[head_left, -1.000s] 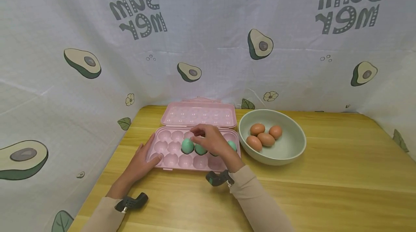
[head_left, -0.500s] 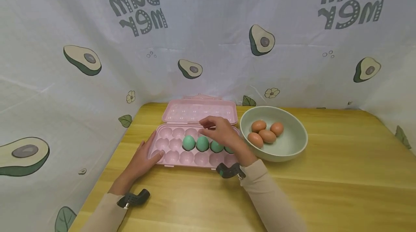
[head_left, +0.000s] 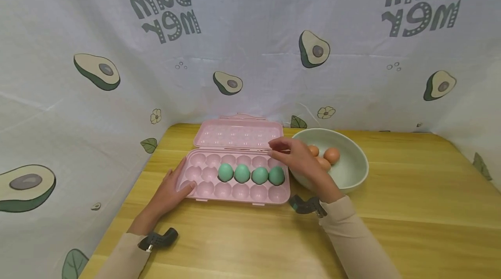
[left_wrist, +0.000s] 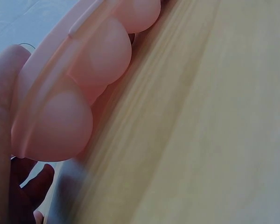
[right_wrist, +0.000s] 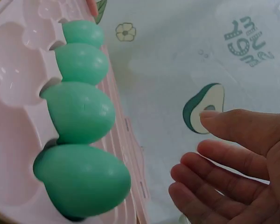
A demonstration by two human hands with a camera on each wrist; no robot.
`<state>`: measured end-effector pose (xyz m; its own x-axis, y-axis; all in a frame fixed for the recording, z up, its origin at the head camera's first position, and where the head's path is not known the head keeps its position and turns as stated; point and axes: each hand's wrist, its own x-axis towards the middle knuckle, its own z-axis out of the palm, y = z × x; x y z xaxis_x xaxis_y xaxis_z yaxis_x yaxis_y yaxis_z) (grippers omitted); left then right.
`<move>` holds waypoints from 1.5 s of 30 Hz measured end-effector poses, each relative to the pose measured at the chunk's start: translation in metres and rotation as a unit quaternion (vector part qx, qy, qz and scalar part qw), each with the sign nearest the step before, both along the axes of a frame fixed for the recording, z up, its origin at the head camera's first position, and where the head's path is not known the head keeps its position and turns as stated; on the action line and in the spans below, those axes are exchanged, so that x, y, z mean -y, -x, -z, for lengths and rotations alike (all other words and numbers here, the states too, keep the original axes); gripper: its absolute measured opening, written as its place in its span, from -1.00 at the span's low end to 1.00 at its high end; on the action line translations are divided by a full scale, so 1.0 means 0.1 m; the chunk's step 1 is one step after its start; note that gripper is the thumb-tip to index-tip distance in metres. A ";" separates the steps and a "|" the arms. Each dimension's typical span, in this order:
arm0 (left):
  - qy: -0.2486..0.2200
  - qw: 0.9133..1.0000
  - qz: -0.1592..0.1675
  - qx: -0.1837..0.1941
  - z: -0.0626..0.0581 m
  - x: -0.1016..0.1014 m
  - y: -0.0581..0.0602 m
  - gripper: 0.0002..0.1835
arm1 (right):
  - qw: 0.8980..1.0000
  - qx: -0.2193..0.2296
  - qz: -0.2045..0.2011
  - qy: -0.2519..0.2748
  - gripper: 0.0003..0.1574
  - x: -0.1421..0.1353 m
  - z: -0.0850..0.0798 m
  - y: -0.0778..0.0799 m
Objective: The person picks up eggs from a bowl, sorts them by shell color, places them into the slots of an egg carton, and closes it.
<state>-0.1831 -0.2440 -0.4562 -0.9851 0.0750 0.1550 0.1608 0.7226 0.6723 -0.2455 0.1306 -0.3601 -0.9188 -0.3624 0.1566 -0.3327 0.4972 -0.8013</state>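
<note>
A pink egg carton [head_left: 239,191] lies with its lid folded back on the table. Several green eggs [head_left: 242,174] sit in a row in its middle cups. At the carton's left end my left hand [head_left: 169,193] grips the edge, thumb over the front corner and fingers along the side. Its thumb [left_wrist: 2,102] lies against the pink rim in the left wrist view. My right hand [head_left: 299,156] hovers between the carton and the bowl with loosely bent fingers and holds nothing. In the right wrist view, that hand [right_wrist: 238,177] is apart from the green eggs.
A pale green bowl [head_left: 354,168] stands right of the carton, holding brown eggs [head_left: 332,155], partly hidden by my right hand. The wooden table [head_left: 411,200] extends to the right. A printed white sheet [head_left: 258,22] hangs behind and at the sides.
My right hand has moved right, from above the green eggs to near the bowl's left rim, uncovering the row of green eggs. My left hand stays on the carton.
</note>
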 end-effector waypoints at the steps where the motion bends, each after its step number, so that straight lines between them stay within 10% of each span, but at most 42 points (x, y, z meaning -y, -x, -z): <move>1: 0.000 1.000 0.001 -0.001 0.00 0.00 0.00 -0.09 | 1.000 -0.004 0.001 -0.001 -0.57 -0.04 0.00 -0.01; 45: -0.005 1.000 0.008 -0.013 0.00 0.00 0.01 -0.08 | 0.994 -0.021 0.004 -0.110 -0.71 -0.85 0.03 -0.05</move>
